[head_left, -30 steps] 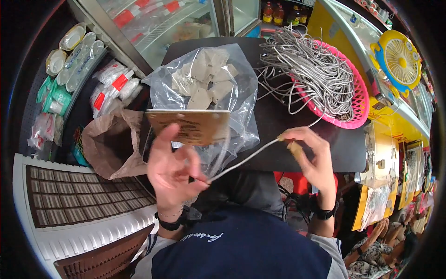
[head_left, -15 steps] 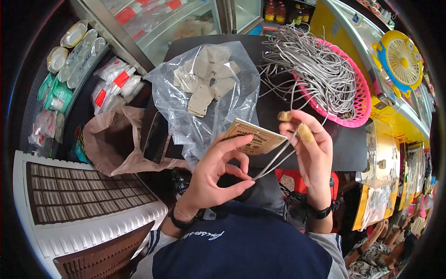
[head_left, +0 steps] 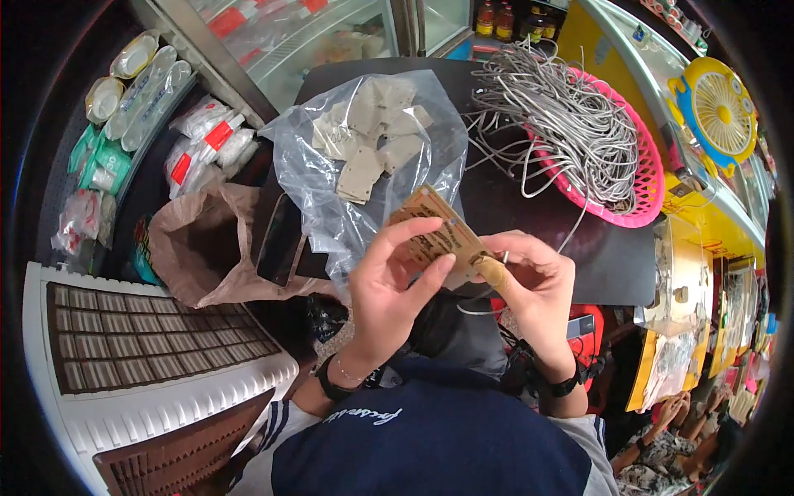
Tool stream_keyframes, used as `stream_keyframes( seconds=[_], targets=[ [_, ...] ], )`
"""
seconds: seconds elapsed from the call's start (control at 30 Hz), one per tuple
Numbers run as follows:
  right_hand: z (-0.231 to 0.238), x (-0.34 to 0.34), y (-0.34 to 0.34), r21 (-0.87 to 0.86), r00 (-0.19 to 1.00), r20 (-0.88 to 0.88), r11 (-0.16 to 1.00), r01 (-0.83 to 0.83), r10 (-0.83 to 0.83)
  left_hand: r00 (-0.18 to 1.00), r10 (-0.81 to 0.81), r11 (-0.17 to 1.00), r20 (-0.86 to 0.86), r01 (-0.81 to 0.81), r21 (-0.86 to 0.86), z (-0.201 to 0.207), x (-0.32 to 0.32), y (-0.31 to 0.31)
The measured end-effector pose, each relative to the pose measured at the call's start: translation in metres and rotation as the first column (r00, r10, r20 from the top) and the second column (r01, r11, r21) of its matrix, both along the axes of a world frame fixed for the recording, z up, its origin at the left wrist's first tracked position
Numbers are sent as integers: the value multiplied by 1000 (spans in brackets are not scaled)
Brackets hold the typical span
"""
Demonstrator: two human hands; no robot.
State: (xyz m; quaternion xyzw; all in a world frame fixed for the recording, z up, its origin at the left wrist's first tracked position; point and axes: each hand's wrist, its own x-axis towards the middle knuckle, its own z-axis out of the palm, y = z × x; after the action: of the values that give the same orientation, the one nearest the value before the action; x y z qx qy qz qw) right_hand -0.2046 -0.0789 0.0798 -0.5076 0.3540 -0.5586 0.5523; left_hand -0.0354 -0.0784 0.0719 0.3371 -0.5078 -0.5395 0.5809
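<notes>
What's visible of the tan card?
The card looks like stiff cardboard, tan with dark print on the visible face. Fingers cover part of its outline. It is tilted, held up over the near part of the table, partly overlapping the clear bag in view. The left hand touches its left part, the right hand its right end. Whether wire touches it is hidden.

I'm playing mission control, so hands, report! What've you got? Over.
Left hand and right hand: both gripping brown card. Grey cord: looping below card. Clear bag: just beyond, not blocking hands.
</notes>
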Motion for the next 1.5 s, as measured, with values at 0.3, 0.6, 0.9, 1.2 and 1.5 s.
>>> stream_keyframes(
  seconds=[0.3,0.6,0.9,1.2,1.5],
  targets=[
    [6,0,-1,36,999,42,999,33,-34,986,133,990,103,-127,-60,3,3,-5],
    [0,0,-2,-99,969,-239,994,36,-59,998,57,998,-27,-58,-38,6,3,-5],
    [3,0,-2,-217,934,-304,968,124,-188,998,5,1000,69,-4,-13,10,4,-1],
    [3,3,-1,-430,877,-382,896,110,-291,990,99,992,102,-90,-91,7,1,-3],
    [3,4,-2,-436,864,-406,894,103,-298,981,114,991,156,-101,-90,4,3,-5]
  ],
)
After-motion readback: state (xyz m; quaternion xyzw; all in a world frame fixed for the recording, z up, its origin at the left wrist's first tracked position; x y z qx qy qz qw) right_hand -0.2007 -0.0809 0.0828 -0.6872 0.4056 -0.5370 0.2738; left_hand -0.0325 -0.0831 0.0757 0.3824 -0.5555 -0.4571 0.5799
